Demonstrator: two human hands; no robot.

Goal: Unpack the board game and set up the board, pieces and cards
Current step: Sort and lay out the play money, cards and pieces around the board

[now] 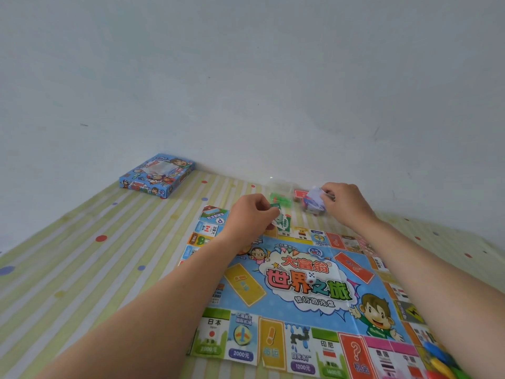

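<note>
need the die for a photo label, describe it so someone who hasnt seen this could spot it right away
Start at the colourful game board spread on the striped cloth. Go to its blue middle panel with the big red and green title lettering. The die sits on that lettering, between the two forearms: a small white cube with dark pips, the only loose white object on the board.

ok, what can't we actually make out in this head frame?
- Head view: what the right hand pinches; the bundle is blurred.
- Board far-left squares: covered by the left hand and its forearm.
- Coloured pieces: cut off by the bottom edge, blurred.
- Green items past the board: too small and blurred to identify.
- Box print: too small.
</note>
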